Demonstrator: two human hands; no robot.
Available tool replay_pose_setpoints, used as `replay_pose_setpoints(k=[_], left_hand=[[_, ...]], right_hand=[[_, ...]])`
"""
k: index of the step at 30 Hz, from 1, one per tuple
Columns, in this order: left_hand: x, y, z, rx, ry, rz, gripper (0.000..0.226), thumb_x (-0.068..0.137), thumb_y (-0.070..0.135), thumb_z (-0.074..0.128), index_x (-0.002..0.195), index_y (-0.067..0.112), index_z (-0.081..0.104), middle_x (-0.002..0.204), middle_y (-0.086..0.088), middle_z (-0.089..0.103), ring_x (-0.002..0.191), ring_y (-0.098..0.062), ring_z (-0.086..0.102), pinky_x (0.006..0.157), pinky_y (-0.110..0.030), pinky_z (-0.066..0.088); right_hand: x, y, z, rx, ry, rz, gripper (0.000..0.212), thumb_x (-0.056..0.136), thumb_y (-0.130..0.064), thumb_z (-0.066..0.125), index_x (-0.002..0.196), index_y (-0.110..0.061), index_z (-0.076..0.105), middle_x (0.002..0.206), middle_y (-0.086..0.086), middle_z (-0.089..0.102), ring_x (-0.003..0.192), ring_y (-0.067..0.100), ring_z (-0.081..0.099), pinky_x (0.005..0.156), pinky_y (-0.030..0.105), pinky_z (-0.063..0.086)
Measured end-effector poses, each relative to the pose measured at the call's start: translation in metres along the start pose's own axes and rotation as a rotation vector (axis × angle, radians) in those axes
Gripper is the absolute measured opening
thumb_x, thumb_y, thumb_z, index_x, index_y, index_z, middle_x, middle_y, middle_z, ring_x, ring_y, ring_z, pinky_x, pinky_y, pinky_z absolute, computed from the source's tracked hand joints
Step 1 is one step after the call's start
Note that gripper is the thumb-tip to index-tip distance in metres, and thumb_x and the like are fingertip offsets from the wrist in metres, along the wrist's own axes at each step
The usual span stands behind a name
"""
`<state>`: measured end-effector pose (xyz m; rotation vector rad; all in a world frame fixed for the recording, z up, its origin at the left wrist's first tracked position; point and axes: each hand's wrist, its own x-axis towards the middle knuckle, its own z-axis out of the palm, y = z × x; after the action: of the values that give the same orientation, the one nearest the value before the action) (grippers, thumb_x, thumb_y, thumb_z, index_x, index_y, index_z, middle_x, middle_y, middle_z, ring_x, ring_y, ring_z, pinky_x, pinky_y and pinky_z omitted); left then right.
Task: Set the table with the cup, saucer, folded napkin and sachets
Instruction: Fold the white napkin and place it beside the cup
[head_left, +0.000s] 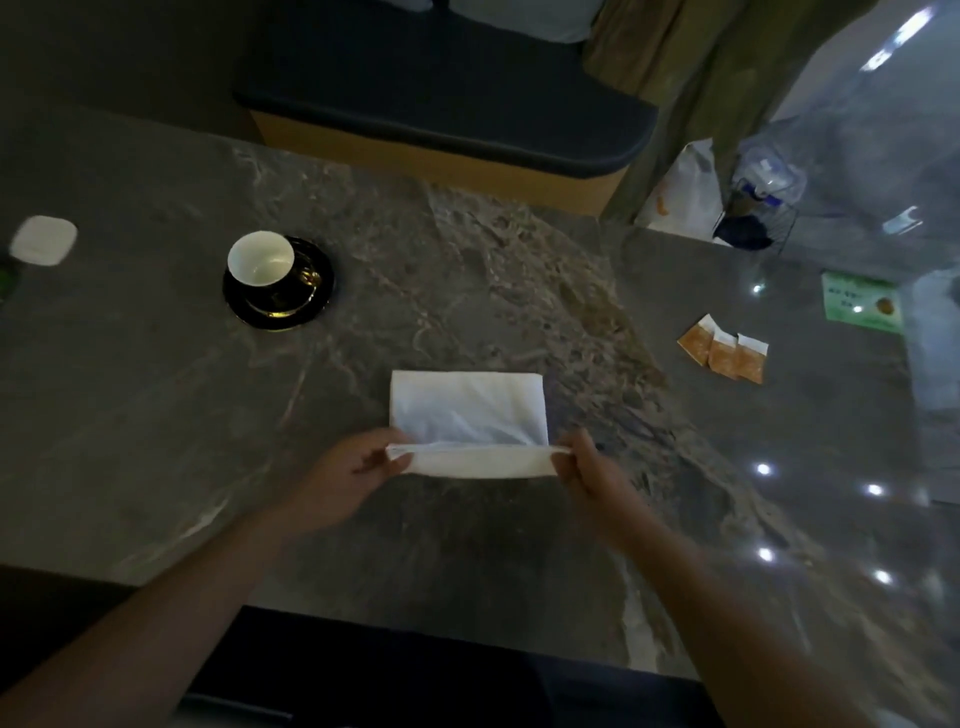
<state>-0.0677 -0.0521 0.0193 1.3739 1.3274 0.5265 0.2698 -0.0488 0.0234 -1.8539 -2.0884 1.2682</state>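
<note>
A white napkin lies flat on the near-centre of a grey marbled table, its near edge lifted and rolled into a fold held at both ends. The left hand pinches the fold's left corner between thumb and fingers; the right hand pinches the right corner the same way, so the cloth sits directly between the two hands and stretches away from them toward the far side of the table. The napkin looks light, soft and limp, likely to sag or slip out of line unless it is held at the corners and kept taut, as here; a crease would probably need pressing flat against the tabletop. A white cup stands on a dark saucer with gold trim well to the left and beyond the napkin; the pair looks fragile and best lifted by the saucer's rim. Three orange sachets, thin and light, lie side by side, touching, well to the right, clear of both hands.
</note>
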Motion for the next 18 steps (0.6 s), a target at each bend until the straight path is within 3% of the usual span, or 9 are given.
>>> replay_pose_setpoints(k=[3, 5, 8, 13, 18], left_hand=[[-0.019, -0.014, 0.012, 0.021, 0.055, -0.032, 0.014, 0.098, 0.025, 0.059, 0.098, 0.039, 0.063, 0.089, 0.028, 0.067, 0.083, 0.006, 0.062, 0.072, -0.012, 0.046], [-0.021, -0.013, 0.013, 0.063, 0.062, -0.046, 0.007, 0.098, 0.041, 0.051, 0.099, 0.041, 0.059, 0.089, 0.022, 0.066, 0.083, 0.003, 0.062, 0.067, -0.011, 0.045], [-0.013, -0.010, 0.015, 0.144, 0.103, -0.104, 0.012, 0.103, 0.045, 0.043, 0.100, 0.039, 0.052, 0.087, 0.013, 0.063, 0.081, 0.003, 0.061, 0.060, -0.012, 0.042], [0.014, -0.001, 0.017, 0.292, 0.182, -0.161, 0.027, 0.107, 0.043, 0.037, 0.110, 0.019, 0.050, 0.090, 0.004, 0.059, 0.080, -0.014, 0.060, 0.063, -0.031, 0.040], [0.032, -0.002, 0.018, 0.368, 0.227, -0.252, 0.036, 0.108, 0.040, 0.039, 0.110, 0.009, 0.057, 0.102, -0.010, 0.066, 0.094, -0.028, 0.064, 0.078, -0.039, 0.047]], right_hand=[[-0.006, 0.006, 0.023, -0.031, 0.045, 0.047, 0.010, 0.104, -0.041, 0.039, 0.105, -0.031, 0.039, 0.099, -0.011, 0.052, 0.081, 0.006, 0.058, 0.068, 0.025, 0.055], [-0.002, 0.005, 0.028, -0.041, 0.077, 0.098, 0.014, 0.103, -0.044, 0.038, 0.103, -0.030, 0.036, 0.100, -0.009, 0.051, 0.081, 0.008, 0.057, 0.074, 0.035, 0.060], [0.009, -0.002, 0.028, -0.050, 0.073, 0.140, 0.014, 0.102, -0.046, 0.037, 0.103, -0.034, 0.031, 0.106, -0.007, 0.051, 0.088, 0.013, 0.061, 0.075, 0.037, 0.062], [0.031, -0.010, 0.023, -0.097, 0.093, 0.228, 0.020, 0.103, -0.048, 0.038, 0.110, -0.029, 0.033, 0.102, -0.008, 0.050, 0.086, 0.014, 0.063, 0.064, 0.031, 0.060], [0.047, -0.012, 0.025, -0.125, 0.131, 0.300, 0.015, 0.106, -0.045, 0.032, 0.104, -0.030, 0.034, 0.091, -0.007, 0.052, 0.070, 0.006, 0.054, 0.048, 0.022, 0.045]])
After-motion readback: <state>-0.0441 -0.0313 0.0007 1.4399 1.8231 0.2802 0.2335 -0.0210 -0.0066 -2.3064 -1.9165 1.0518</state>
